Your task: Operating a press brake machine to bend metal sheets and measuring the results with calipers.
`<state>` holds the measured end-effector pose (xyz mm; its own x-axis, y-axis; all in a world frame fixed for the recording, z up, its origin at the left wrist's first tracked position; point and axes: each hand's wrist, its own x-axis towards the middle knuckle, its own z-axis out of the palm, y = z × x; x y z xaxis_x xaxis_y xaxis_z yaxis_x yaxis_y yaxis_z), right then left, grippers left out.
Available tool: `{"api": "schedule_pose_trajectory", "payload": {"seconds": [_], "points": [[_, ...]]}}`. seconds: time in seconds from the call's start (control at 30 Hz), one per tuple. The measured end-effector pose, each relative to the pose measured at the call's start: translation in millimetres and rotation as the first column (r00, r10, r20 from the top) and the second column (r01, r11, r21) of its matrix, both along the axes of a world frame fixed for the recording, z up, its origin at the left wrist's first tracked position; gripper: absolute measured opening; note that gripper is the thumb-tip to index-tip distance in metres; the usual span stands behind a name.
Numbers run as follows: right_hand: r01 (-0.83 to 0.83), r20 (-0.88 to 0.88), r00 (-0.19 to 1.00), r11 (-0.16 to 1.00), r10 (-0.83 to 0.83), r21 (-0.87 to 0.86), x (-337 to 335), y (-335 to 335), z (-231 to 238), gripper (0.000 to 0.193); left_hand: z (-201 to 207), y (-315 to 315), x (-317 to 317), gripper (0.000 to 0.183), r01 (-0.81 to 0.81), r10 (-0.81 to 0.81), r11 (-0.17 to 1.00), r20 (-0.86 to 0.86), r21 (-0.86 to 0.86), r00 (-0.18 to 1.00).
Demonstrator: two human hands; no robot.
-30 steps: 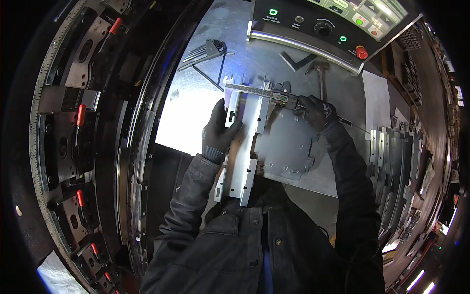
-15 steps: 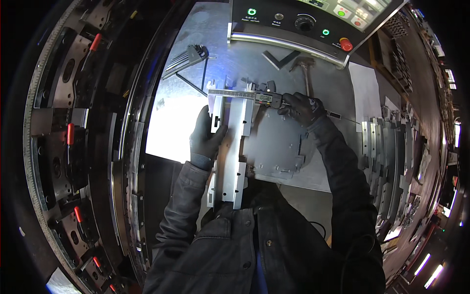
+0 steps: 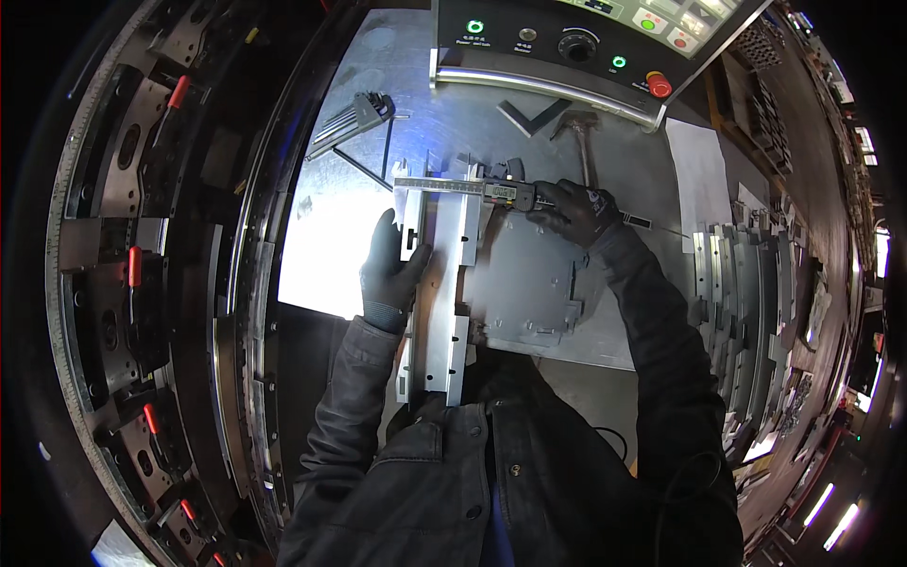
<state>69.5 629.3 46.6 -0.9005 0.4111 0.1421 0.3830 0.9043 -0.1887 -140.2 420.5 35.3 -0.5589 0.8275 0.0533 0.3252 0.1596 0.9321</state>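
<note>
Long bent grey sheet-metal channel (image 3: 439,283) upright against the person's chest above a steel table (image 3: 359,217), gloved left hand (image 3: 392,269) clamped on its left flange, gloved right hand (image 3: 572,210) gripping a digital caliper (image 3: 472,187) spanning its top, black control panel (image 3: 576,42) with green lights and red round button beyond, white paper sheet (image 3: 704,184) right.
</note>
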Motion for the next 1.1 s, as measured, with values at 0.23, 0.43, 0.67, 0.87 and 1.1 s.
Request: {"api": "schedule_pose_trajectory", "payload": {"seconds": [0.23,0.43,0.67,0.87,1.1], "points": [[-0.044,-0.171,0.983,0.995,0.06,0.091,2.6,-5.1,33.7,0.041,17.4,-8.0,-10.2,0.052,-0.084,-0.013,0.983,0.521,0.163,0.853],[-0.117,-0.238,0.964,0.993,0.115,0.004,30.7,-77.3,40.2,0.042,19.1,-93.8,-15.2,0.036,-0.286,0.081,0.942,0.707,0.177,0.702],[-0.166,-0.085,0.984,0.983,0.159,-0.074,55.7,-139.9,18.4,0.042,-13.0,-136.4,32.9,0.032,-0.141,0.062,0.987,0.637,0.074,0.769],[0.029,0.03,0.999,0.95,-0.021,-0.311,52.3,-147.5,31.4,0.043,-19.0,-136.8,37.1,0.036,0.179,-0.183,0.981,-0.062,-0.076,0.981],[0.013,0.057,0.998,0.966,0.002,-0.26,53.4,-142.7,15.5,0.044,-115.1,-169.1,50.5,0.049,0.079,-0.078,0.991,0.015,-0.105,0.997]]}}
